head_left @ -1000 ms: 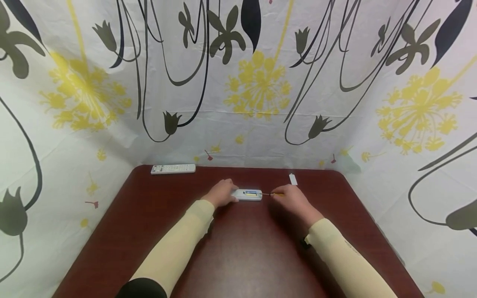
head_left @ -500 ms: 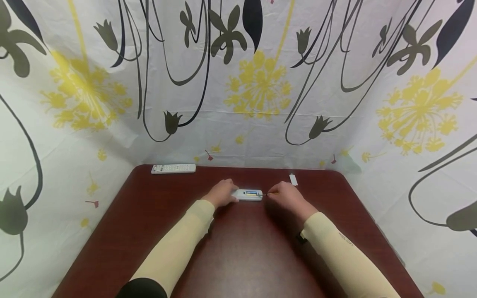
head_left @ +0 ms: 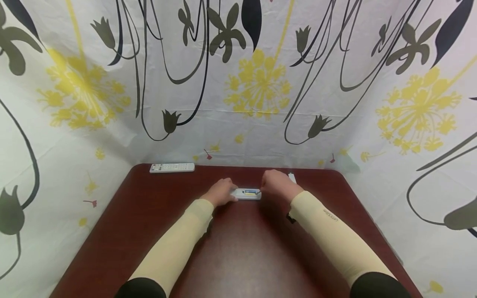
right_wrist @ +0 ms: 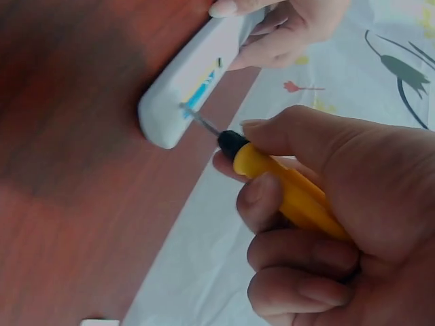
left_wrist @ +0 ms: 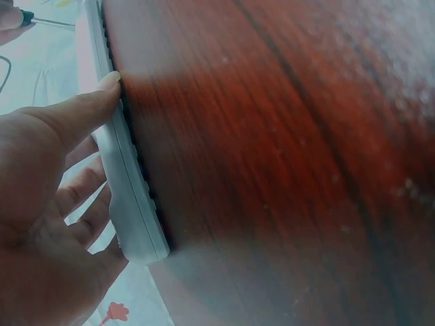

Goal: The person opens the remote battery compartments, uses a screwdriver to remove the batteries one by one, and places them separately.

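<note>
Your left hand [head_left: 220,192] grips the remote [head_left: 244,197] by one end, thumb along one long side and fingers along the other. The remote lies near the far edge of the table [head_left: 231,248], back up and button side down, its free end toward your right hand [right_wrist: 340,197]. That hand is curled round the yellow handle of a screwdriver [right_wrist: 292,193], whose slim shaft reaches the end of the compartment [right_wrist: 201,88] in the remote's back.

As for progress, the compartment is open — that much is done. Blue and yellow strips show inside, most likely batteries, and by the look of it none is lifted clear. The screwdriver tip is at the end of these strips, so the work seems to be midway, at the prying or pressing step; whether the tip actually touches a battery, you cannot tell from here.

What remains, judging by how things lie: the compartment has no cover on it. A small white piece [head_left: 292,178] lies beyond your right hand, partly hidden — possibly that cover. The second remote [head_left: 172,167] lies apart at the far left, button side up and untouched.
</note>
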`<move>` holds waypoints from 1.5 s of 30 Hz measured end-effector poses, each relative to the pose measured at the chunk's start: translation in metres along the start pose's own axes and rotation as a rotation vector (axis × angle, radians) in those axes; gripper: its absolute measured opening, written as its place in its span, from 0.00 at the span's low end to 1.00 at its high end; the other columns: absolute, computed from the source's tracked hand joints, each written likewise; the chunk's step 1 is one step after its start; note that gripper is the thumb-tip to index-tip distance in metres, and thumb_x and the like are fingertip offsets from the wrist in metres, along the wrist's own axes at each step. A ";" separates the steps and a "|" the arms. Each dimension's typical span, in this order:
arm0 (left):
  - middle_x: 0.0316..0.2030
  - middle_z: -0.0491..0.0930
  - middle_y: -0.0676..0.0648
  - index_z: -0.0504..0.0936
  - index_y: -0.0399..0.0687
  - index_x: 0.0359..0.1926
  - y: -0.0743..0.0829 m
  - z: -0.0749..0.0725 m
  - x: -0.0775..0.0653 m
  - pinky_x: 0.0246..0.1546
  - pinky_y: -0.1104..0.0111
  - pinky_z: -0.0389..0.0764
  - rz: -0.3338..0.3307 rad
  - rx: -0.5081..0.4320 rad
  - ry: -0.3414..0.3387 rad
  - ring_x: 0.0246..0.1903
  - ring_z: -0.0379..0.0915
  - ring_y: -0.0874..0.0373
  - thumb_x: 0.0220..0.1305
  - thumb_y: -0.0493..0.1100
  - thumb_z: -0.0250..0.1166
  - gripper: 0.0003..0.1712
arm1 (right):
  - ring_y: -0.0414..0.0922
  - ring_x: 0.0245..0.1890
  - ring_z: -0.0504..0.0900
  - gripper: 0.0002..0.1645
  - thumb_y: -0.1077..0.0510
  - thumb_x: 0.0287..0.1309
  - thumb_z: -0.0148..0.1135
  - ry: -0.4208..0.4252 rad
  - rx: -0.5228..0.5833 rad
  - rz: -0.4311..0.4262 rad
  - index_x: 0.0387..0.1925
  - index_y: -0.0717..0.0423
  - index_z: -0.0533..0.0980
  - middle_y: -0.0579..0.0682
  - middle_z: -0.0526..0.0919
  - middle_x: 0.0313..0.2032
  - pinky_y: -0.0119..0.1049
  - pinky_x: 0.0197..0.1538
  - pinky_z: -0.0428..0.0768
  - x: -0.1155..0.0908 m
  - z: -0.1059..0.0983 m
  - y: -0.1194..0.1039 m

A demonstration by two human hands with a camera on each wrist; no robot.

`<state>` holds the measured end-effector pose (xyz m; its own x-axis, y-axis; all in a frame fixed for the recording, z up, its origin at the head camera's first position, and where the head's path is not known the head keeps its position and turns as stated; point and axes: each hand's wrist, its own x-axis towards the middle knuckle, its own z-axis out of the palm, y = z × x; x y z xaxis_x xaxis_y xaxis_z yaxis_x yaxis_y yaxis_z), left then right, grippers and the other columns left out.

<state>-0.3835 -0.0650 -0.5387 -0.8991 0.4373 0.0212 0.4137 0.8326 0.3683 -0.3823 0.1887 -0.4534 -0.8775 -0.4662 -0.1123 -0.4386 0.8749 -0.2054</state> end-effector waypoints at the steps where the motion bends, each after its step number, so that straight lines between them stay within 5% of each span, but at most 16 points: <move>1: 0.53 0.81 0.46 0.88 0.48 0.67 0.000 0.000 0.000 0.63 0.57 0.79 0.000 -0.003 0.000 0.53 0.76 0.50 0.71 0.50 0.79 0.27 | 0.42 0.22 0.67 0.15 0.61 0.64 0.71 0.000 -0.035 -0.007 0.20 0.52 0.83 0.40 0.73 0.17 0.41 0.31 0.73 0.003 -0.002 -0.002; 6: 0.53 0.82 0.46 0.89 0.48 0.67 0.001 -0.001 0.000 0.62 0.56 0.80 -0.002 0.002 -0.002 0.53 0.76 0.51 0.71 0.50 0.79 0.27 | 0.42 0.23 0.67 0.19 0.62 0.64 0.74 -0.044 -0.090 -0.026 0.20 0.48 0.76 0.42 0.73 0.19 0.41 0.34 0.74 0.015 -0.010 -0.011; 15: 0.54 0.82 0.44 0.88 0.46 0.67 0.001 -0.002 0.002 0.62 0.56 0.80 0.014 0.023 -0.002 0.54 0.78 0.49 0.71 0.50 0.80 0.28 | 0.41 0.21 0.50 0.32 0.65 0.62 0.70 -0.084 0.058 -0.066 0.12 0.45 0.61 0.40 0.53 0.16 0.38 0.28 0.59 0.018 -0.010 0.005; 19: 0.54 0.82 0.45 0.88 0.47 0.67 0.001 -0.002 0.002 0.62 0.56 0.80 0.003 0.012 0.000 0.54 0.78 0.50 0.70 0.50 0.80 0.28 | 0.40 0.20 0.53 0.28 0.64 0.61 0.71 -0.037 0.142 -0.099 0.12 0.47 0.67 0.39 0.56 0.16 0.38 0.28 0.59 0.014 -0.002 0.019; 26: 0.55 0.81 0.44 0.88 0.47 0.68 -0.002 -0.001 0.002 0.63 0.56 0.80 0.002 0.017 -0.009 0.55 0.77 0.49 0.71 0.50 0.79 0.28 | 0.41 0.19 0.57 0.21 0.61 0.67 0.69 -0.044 0.334 -0.021 0.17 0.58 0.80 0.39 0.60 0.15 0.38 0.26 0.65 -0.001 0.009 0.035; 37: 0.57 0.81 0.44 0.87 0.48 0.70 -0.003 0.000 0.002 0.64 0.56 0.79 -0.011 0.014 -0.022 0.57 0.76 0.49 0.72 0.51 0.78 0.29 | 0.38 0.21 0.69 0.17 0.57 0.72 0.71 -0.008 0.354 -0.036 0.24 0.51 0.90 0.38 0.75 0.16 0.37 0.32 0.75 -0.007 0.013 0.037; 43: 0.56 0.81 0.45 0.87 0.49 0.69 -0.002 0.001 0.003 0.64 0.56 0.79 -0.022 -0.001 -0.020 0.56 0.76 0.50 0.72 0.51 0.79 0.28 | 0.39 0.20 0.66 0.20 0.56 0.71 0.70 0.010 0.397 -0.003 0.20 0.53 0.87 0.37 0.69 0.15 0.37 0.30 0.73 -0.011 0.015 0.039; 45: 0.55 0.80 0.45 0.88 0.49 0.68 -0.002 0.003 0.003 0.63 0.56 0.79 -0.021 -0.003 -0.018 0.55 0.76 0.50 0.72 0.51 0.79 0.28 | 0.42 0.25 0.75 0.17 0.53 0.74 0.70 0.066 0.479 0.062 0.27 0.52 0.91 0.41 0.80 0.21 0.39 0.34 0.78 -0.011 0.014 0.044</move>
<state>-0.3868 -0.0642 -0.5422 -0.9049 0.4257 -0.0034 0.3940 0.8407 0.3715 -0.3892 0.2308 -0.4748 -0.9162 -0.3928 -0.0799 -0.2604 0.7348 -0.6263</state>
